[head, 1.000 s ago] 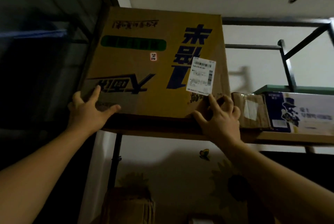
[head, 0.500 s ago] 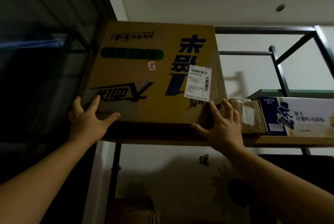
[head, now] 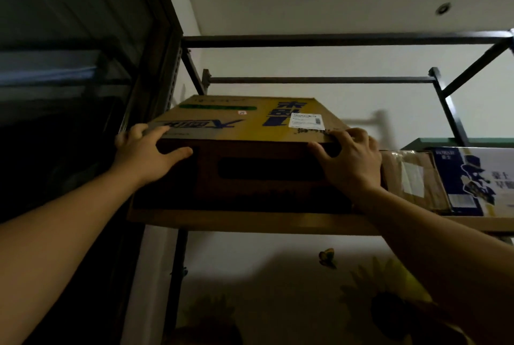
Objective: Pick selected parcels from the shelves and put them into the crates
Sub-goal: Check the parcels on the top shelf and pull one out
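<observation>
A large yellow-brown cardboard box [head: 239,119] with blue characters and a white shipping label lies flat on the top wooden shelf [head: 250,220]. Its dark front side with a handle slot faces me. My left hand [head: 147,155] grips the box's front left corner, fingers over the top edge and thumb on the front face. My right hand [head: 350,161] grips the front right corner the same way. No crate is in view.
To the right on the same shelf sit a small taped brown parcel [head: 411,177] and a blue-and-white printed box [head: 478,180]. Black metal rack bars [head: 333,38] run above. A dark window frame stands at the left. Below the shelf the wall has sunflower decorations.
The box, which stood tilted up with its printed face toward me, has been tipped down to lie flat on the shelf. Both hands moved from its lower edge to its front top corners.
</observation>
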Tool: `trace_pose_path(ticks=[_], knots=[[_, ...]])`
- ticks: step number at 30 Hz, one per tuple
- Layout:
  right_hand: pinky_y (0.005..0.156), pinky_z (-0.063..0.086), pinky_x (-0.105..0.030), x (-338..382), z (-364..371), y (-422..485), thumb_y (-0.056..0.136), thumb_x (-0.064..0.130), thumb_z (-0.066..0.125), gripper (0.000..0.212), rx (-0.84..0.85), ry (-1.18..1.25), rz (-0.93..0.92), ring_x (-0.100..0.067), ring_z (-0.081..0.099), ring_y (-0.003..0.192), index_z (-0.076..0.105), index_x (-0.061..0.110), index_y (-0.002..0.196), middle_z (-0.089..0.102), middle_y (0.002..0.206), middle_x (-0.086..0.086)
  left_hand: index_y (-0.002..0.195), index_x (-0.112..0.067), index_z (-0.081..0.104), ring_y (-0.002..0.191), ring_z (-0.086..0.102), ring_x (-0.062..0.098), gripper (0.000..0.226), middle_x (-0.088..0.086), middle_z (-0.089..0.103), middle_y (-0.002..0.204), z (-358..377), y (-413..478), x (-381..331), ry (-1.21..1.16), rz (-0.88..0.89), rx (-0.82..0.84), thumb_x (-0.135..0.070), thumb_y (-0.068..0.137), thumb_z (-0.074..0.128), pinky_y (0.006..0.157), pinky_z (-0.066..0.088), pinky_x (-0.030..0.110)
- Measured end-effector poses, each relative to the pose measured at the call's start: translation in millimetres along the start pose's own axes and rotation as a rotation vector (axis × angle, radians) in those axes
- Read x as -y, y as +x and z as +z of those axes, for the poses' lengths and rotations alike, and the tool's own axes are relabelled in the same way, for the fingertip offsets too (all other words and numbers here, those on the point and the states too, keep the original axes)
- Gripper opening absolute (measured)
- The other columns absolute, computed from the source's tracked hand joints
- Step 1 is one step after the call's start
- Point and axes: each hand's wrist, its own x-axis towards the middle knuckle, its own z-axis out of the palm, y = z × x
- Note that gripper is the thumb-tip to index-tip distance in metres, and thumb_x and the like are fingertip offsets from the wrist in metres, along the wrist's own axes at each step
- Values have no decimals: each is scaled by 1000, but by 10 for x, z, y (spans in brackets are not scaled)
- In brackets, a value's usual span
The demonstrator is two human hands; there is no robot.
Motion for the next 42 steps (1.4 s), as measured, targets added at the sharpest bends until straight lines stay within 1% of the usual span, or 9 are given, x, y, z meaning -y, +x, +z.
trace_pose_path(ticks=[10, 14, 17, 20, 24, 28, 33, 37, 42], knots=[[110, 24, -48, -44, 371, 222, 91, 64, 42, 58, 23, 19, 38, -33, 23, 135, 41, 25, 135, 32, 143, -9, 142, -32, 24, 135, 17, 42, 85, -1, 12, 149, 426, 308, 70, 9, 28, 52, -62, 74, 64, 108, 28, 55], [114, 21, -53, -16, 503, 280, 91, 65, 38, 66, 112, -1, 89, -39, 15, 139, 26, 27, 144, 15, 152, -9, 147, -33, 17, 138, 15, 41, 90, -3, 5, 155, 517, 380, 94, 3, 27, 81, -59, 76, 65, 110, 27, 54], [115, 16, -59, -16, 585, 273, 90, 65, 43, 76, 218, -10, 123, -44, 6, 142, 10, 33, 151, -4, 159, -3, 150, -33, 11, 142, 10, 39, 94, -5, -4, 157, 611, 443, 114, -23, 10, 156, -57, 77, 66, 112, 24, 54], [114, 16, -59, -20, 599, 264, 90, 61, 50, 82, 275, 6, 149, -44, 3, 143, 4, 35, 152, -13, 160, -2, 149, -38, 7, 143, 5, 39, 96, -8, -8, 158, 665, 504, 115, -33, -13, 215, -58, 76, 66, 113, 21, 56], [112, 27, -55, -106, 598, 182, 88, 52, 58, 80, 342, 57, 137, -42, 10, 142, 13, 35, 151, -10, 159, -1, 148, -42, 1, 144, 2, 37, 98, -6, -12, 159, 704, 419, 172, -42, -78, 322, -59, 76, 65, 115, 17, 55], [114, 30, -53, -132, 451, 44, 87, 56, 57, 80, 375, 57, 84, -40, 20, 142, 17, 31, 151, -1, 159, -2, 149, -40, 3, 145, -5, 33, 95, -2, -9, 159, 702, 177, 124, -42, -66, 334, -59, 78, 63, 116, 9, 54], [113, 28, -48, -140, 96, -107, 89, 50, 57, 70, 253, -47, -41, -33, 22, 141, 26, 30, 149, 14, 156, -3, 149, -39, 2, 145, -11, 28, 91, -2, -8, 160, 704, -46, -307, -41, 86, 341, -62, 80, 57, 117, 3, 51], [116, 22, -48, -376, -233, -148, 90, 52, 55, 69, 192, -163, -55, -31, 19, 143, 29, 28, 149, 19, 157, -4, 149, -40, -1, 145, -12, 29, 89, -2, -9, 160, 744, -230, -918, -87, 179, 396, -61, 81, 55, 117, 1, 53], [113, 29, -46, -831, -624, -110, 92, 44, 56, 58, 46, -121, -113, -26, 22, 140, 37, 24, 143, 26, 151, -6, 148, -42, 0, 145, -12, 27, 89, -3, -7, 160, 910, -544, -1760, -146, 294, 411, -64, 81, 53, 116, 3, 57]])
